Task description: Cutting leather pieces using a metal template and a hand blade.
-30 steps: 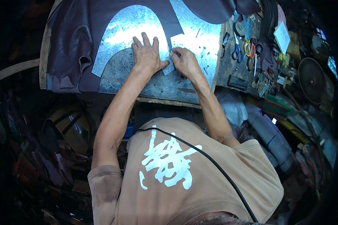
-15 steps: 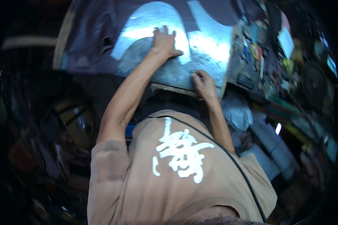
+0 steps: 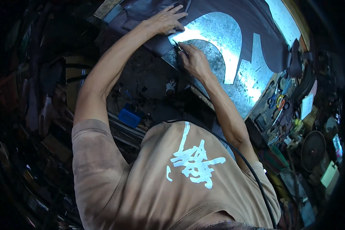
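One slim tool [image 3: 177, 45] is pinched in the right hand [image 3: 195, 61] near an arched sheet [image 3: 221, 27], the left hand [image 3: 164, 22] spread farther left over leather [image 3: 253, 19].

Dark floor [image 3: 153, 76] with a blue box [image 3: 130, 116] near a wood-edged workbench [image 3: 106, 8], bright bluish light across its top

Shiny metal arch [image 3: 232, 44], smooth leathery sheet [image 3: 255, 19], matt cloth shirt [image 3: 142, 184]
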The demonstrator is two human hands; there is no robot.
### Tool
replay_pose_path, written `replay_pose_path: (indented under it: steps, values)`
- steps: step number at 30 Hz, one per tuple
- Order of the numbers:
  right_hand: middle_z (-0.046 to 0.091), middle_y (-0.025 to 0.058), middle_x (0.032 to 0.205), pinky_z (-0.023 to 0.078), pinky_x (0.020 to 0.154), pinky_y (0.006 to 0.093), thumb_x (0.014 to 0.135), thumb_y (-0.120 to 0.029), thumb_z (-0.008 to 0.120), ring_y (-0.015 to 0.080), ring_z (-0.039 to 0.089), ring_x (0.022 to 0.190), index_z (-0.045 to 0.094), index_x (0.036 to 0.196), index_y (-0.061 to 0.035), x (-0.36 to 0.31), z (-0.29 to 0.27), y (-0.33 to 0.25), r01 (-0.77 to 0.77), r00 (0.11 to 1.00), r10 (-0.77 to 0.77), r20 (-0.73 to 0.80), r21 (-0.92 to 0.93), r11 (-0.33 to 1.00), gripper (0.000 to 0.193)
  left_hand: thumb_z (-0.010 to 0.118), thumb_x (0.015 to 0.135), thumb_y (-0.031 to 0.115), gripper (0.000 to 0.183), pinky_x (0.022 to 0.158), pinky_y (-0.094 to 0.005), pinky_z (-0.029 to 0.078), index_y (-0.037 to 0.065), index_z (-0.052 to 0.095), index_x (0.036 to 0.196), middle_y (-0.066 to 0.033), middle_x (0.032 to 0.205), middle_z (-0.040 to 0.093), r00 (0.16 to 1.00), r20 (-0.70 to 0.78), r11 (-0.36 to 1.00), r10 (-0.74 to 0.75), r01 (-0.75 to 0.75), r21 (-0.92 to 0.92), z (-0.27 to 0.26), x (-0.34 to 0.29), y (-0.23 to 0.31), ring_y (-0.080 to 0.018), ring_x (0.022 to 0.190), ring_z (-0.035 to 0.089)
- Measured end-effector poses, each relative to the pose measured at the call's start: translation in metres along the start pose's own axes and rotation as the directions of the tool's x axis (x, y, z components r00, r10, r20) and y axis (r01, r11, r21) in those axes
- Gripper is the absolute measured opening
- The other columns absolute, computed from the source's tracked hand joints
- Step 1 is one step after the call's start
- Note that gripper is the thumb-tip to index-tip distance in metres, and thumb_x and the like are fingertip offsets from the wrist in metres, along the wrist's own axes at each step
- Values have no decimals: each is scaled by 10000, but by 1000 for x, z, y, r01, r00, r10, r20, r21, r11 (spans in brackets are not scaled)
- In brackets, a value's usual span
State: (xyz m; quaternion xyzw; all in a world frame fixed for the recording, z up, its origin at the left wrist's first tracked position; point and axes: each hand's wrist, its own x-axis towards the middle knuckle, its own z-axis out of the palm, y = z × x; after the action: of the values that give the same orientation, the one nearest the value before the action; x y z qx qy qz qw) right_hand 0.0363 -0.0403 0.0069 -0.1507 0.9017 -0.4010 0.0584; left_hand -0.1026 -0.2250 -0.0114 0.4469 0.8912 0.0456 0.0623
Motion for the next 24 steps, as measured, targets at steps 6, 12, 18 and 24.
replay_pose_path:
  steps: [6, 12, 18, 24]
  values:
    - [635, 217, 1034, 522, 814, 467, 892, -132, 590, 402, 640, 914, 642, 1173, -29, 21, 10, -5, -8, 999, 10, 35, -56, 998, 303, 753, 738, 285, 401, 1168, -544, 179, 294, 706, 1136, -96, 1500, 388, 999, 18, 998, 44, -43, -52, 2, 4, -17, -378, 1443, 204]
    - [636, 211, 1018, 531, 789, 464, 890, -140, 601, 392, 646, 888, 653, 1164, -40, 26, 12, -3, 21, 999, -17, 39, -100, 995, 296, 713, 768, 327, 329, 1148, -577, 191, 286, 719, 1094, -143, 1491, 395, 993, 67, 993, 100, -96, -63, -6, 7, -18, -445, 1423, 217]
    - [636, 209, 999, 535, 767, 465, 892, -150, 593, 396, 646, 867, 658, 1161, -51, 26, 16, -4, 28, 999, -23, 34, -159, 987, 293, 722, 760, 315, 366, 1153, -578, 177, 264, 705, 1122, -152, 1508, 366, 988, 122, 993, 98, -89, -77, -12, 7, -16, -449, 1430, 190]
    - [637, 220, 959, 529, 759, 481, 890, -137, 574, 409, 645, 846, 664, 1136, -51, 25, 17, -13, -25, 999, 32, 33, -181, 983, 276, 754, 736, 326, 502, 1160, -578, 156, 243, 649, 1220, -161, 1535, 308, 972, 212, 995, 96, -90, -38, -17, 6, -12, -445, 1441, 147]
